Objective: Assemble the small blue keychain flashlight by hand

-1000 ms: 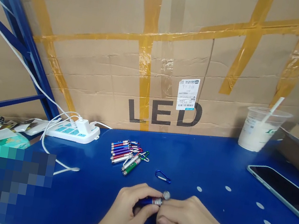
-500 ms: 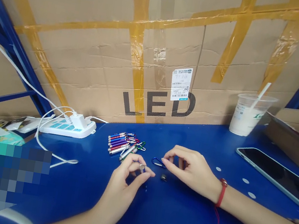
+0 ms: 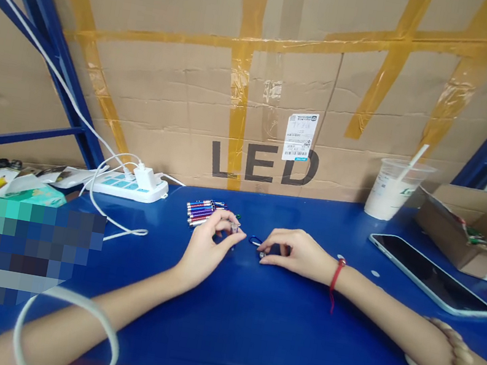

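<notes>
Several penlights (image 3: 199,212) lie partly behind the left hand (image 3: 205,249), pinching a torch (image 3: 234,228); right hand (image 3: 294,253) pinches small part (image 3: 262,254); carabiner (image 3: 254,240) between.

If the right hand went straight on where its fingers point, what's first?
Most likely the blue carabiner, just ahead of or touching the right hand; beyond it is the left hand. Depth is hard to judge here.

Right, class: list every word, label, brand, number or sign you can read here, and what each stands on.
"LED": large black letters on the tall cardboard.
"L...": green lettering on the drink cup; the rest is unclear.
White label on the cardboard: print and barcode, too small to read.
Open box: red marks on a pale strip, too blurred to read.
Metal tubes: any print is too small.
</notes>
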Available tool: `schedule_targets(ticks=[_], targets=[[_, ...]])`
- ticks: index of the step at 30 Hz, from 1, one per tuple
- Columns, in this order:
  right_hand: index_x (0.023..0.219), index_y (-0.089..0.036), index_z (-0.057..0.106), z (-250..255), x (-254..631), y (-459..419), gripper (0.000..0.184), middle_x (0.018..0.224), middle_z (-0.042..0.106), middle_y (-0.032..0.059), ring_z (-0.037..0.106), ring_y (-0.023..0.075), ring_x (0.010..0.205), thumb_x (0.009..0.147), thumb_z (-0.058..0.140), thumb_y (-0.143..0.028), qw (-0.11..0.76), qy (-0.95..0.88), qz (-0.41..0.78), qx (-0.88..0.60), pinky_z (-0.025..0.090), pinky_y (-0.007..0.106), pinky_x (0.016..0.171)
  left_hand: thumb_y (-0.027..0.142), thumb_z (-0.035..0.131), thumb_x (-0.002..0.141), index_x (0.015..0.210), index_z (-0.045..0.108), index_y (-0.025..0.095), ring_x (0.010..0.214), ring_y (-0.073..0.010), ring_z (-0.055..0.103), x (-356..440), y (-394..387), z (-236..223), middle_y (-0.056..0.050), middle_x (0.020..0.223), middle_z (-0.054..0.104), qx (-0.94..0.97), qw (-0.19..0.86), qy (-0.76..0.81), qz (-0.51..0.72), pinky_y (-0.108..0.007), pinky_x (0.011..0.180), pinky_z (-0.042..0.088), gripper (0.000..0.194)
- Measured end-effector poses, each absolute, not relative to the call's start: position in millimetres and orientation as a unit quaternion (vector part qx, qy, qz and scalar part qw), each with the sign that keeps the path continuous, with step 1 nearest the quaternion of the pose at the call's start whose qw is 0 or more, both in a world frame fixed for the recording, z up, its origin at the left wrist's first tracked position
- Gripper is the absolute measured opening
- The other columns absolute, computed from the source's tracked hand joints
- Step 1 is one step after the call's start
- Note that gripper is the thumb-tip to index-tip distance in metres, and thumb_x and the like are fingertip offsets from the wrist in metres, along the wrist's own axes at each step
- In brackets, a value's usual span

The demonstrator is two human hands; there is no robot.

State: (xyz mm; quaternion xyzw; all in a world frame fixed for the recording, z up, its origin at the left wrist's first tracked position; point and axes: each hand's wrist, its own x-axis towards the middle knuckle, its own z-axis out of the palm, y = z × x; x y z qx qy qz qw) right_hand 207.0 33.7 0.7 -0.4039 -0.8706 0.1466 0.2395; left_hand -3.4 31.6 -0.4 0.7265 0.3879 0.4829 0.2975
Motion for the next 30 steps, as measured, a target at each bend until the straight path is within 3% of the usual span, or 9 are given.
schedule_targets(ticks=[7, 13, 20, 30], targets=[[0.087, -0.014, 0.070, -4, 210, 37, 0.034, 0.078, 0.067, 0.0039, 0.044, 0.0066, 0.046, 0.070, 0.065, -0.043, 0.275, -0.836, 0.165, -0.446, 0.037, 0.020, 0.047, 0.022, 0.056, 0.081, 0.086, 0.049, 0.020, 0.062, -0.0129, 0.059, -13, 49, 1, 0.005, 0.063, 0.061, 0.757, 0.086, 0.428, 0.487, -0.022, 0.067, 0.042, 0.009], [0.087, -0.012, 0.069, 4, 221, 32, 0.035, 0.075, 0.068, 0.0057, 0.050, 0.0083, 0.045, 0.072, 0.062, -0.043, 0.246, -0.838, 0.153, -0.462, 0.041, 0.022, 0.051, 0.019, 0.052, 0.083, 0.090, 0.050, 0.020, 0.069, -0.0164, 0.059, -24, 49, -1, 0.002, 0.069, 0.062, 0.747, 0.055, 0.451, 0.485, -0.028, 0.076, 0.039, 0.008], [0.081, -0.018, 0.069, 0, 227, 41, 0.026, 0.080, 0.070, 0.0023, 0.057, 0.0096, 0.045, 0.070, 0.064, -0.042, 0.243, -0.827, 0.147, -0.485, 0.044, 0.022, 0.051, 0.019, 0.046, 0.087, 0.096, 0.049, 0.019, 0.087, -0.0224, 0.059, -27, 49, -3, -0.004, 0.085, 0.064, 0.770, 0.020, 0.443, 0.459, -0.036, 0.083, 0.038, 0.009], [0.073, -0.020, 0.068, 4, 202, 23, 0.016, 0.055, 0.062, -0.0017, 0.056, 0.0120, 0.049, 0.067, 0.067, -0.034, 0.278, -0.813, 0.100, -0.502, 0.038, 0.020, 0.047, 0.024, 0.057, 0.083, 0.088, 0.053, 0.021, 0.076, -0.0163, 0.057, -3, 10, -6, -0.001, 0.083, 0.063, 0.879, 0.013, 0.289, 0.380, -0.026, 0.072, 0.043, 0.007]])
